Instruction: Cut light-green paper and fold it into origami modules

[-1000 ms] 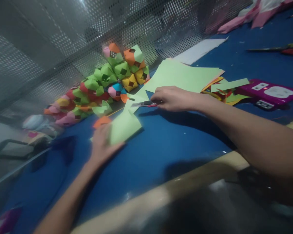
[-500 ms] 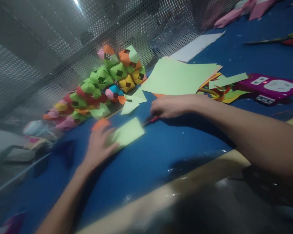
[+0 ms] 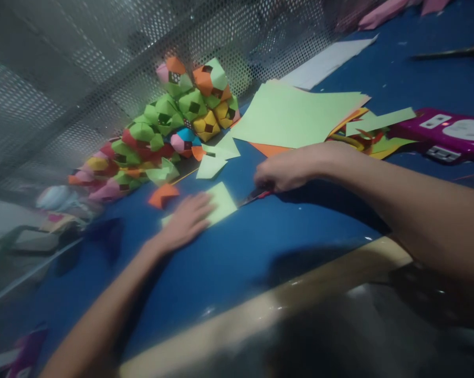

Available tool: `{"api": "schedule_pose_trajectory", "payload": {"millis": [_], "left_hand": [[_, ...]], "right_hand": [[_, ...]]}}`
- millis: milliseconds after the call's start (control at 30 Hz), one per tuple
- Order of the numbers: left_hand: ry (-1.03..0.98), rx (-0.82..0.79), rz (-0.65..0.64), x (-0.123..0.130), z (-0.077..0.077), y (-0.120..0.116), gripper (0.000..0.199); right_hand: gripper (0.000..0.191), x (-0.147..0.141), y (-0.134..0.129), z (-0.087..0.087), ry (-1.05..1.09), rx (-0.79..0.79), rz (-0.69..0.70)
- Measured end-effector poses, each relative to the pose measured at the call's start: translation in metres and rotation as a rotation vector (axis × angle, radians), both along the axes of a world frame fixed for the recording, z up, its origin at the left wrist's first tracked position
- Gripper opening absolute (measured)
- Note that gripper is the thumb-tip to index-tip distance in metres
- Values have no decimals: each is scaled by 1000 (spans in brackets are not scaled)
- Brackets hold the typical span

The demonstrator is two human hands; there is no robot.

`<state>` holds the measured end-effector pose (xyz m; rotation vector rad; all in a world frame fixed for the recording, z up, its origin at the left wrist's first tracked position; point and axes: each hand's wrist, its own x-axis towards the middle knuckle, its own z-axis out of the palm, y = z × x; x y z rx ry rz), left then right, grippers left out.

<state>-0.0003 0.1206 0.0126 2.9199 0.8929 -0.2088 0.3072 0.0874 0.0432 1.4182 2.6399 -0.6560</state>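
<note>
My left hand (image 3: 188, 219) lies flat, fingers spread, on a pale green piece of paper (image 3: 224, 203) on the blue tabletop. Its palm and fingers cover the middle of the paper. In my right hand (image 3: 282, 172) is a pair of scissors (image 3: 253, 196) with dark, pointed blades and a bit of red at the handle; the fingers hide most of the handle. The scissors' tip sits beside the paper's right corner. A small folded orange paper (image 3: 164, 195) rests just beyond my left hand.
Folded paper pieces in several colours (image 3: 161, 116) are heaped against a perforated metal panel (image 3: 256, 31). Behind my right hand lies a stack of green sheets (image 3: 295, 115). A purple power strip (image 3: 453, 136) and paper scraps (image 3: 382, 126) are at the right.
My left hand has moved right from the paper's left end and now lies flat across it, uncovering the folded orange paper. My right hand keeps holding the scissors near the paper's corner.
</note>
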Motion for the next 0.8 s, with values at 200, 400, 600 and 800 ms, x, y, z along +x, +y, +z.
{"api": "schedule_pose_trajectory", "payload": {"millis": [200, 400, 600, 800], "left_hand": [[-2, -43, 9, -3, -6, 1, 51], [-5, -53, 22, -1, -6, 0, 49], [-3, -53, 31, 0, -7, 0, 49], [10, -61, 32, 0, -7, 0, 50]], "right_hand": [[24, -6, -9, 2, -115, -16, -53], [23, -6, -10, 2, -65, -26, -56], [12, -5, -11, 3, -29, -30, -21], [14, -6, -9, 4, -75, -61, -23]]}}
